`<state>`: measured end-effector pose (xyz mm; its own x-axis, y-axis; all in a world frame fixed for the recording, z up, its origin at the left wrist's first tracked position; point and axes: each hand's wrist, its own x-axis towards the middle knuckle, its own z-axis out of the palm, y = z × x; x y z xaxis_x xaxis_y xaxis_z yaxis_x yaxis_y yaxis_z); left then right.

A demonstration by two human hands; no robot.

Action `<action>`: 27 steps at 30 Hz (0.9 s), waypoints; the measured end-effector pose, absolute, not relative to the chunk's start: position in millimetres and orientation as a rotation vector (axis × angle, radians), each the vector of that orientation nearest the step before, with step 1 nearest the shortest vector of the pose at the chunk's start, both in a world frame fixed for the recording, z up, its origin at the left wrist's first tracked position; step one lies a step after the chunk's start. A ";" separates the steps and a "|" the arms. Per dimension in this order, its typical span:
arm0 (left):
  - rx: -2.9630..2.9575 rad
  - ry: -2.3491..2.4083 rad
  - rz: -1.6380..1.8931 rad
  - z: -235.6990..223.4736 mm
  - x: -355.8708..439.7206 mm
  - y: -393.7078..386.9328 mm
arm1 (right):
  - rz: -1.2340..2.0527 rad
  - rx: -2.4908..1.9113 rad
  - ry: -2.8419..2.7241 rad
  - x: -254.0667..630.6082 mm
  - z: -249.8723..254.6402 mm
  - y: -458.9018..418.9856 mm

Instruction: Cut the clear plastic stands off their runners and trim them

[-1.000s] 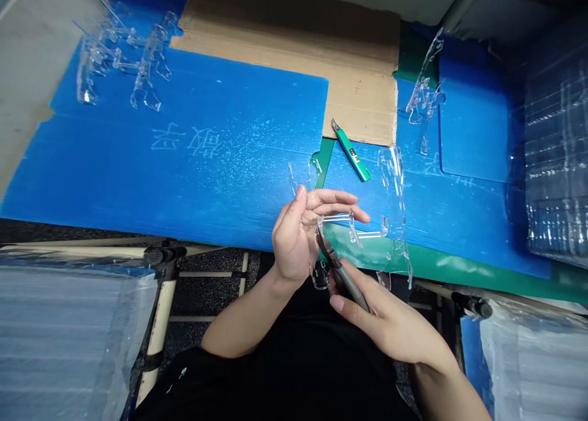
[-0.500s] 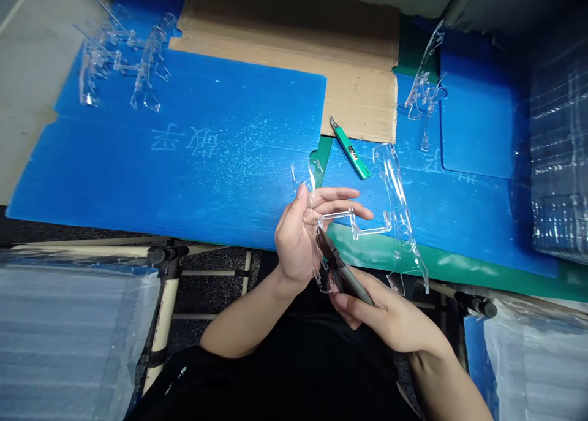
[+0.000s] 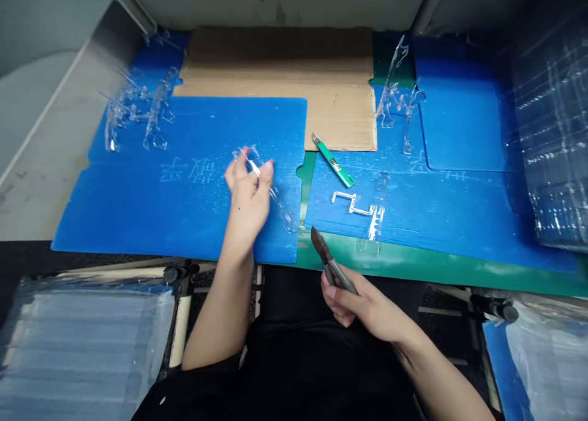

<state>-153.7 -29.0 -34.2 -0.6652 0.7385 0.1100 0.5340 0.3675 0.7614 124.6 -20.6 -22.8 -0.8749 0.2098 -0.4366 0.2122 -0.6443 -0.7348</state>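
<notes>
Left hand (image 3: pixel 248 209) closed on clear moulded plastic piece (image 3: pixel 281 209), held above blue corrugated sheet (image 3: pixel 114 212). Right hand (image 3: pixel 362 301) wrapped around side cutters (image 3: pixel 334 268), jaws together, touching no plastic. Risks: cutter tips may nick left fingers; exposed blade of green utility knife (image 3: pixel 333 162) may catch reaching hand; clear plastic part (image 3: pixel 362 205), near sheet edge, may be knocked off.

Blue ribbed plastic sheet (image 3: pixel 114 216), white-speckled, pale characters centre left; brown cardboard (image 3: pixel 275 59) upper middle; green utility knife (image 3: pixel 333 162); grey side-cutter handles (image 3: pixel 342 276) lower middle.
</notes>
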 end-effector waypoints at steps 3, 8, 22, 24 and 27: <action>1.110 2.681 0.927 -38.2 -180.4 -29.9 | -2.702 0.756 1.312 141.5 -23.7 -28.3; 0.916 2.904 0.721 -39.7 -191.6 -48.2 | -2.733 0.764 1.361 174.7 -27.2 -36.3; 2.896 0.940 -0.529 62.4 -56.3 133.8 | -2.620 1.013 1.746 264.7 -20.0 -42.8; 2.881 0.744 -0.680 59.7 -33.9 152.0 | -2.662 1.051 1.733 267.5 -23.2 -46.2; 2.857 0.638 -0.854 68.1 -18.5 159.9 | -2.746 1.091 1.675 269.0 -26.4 -51.6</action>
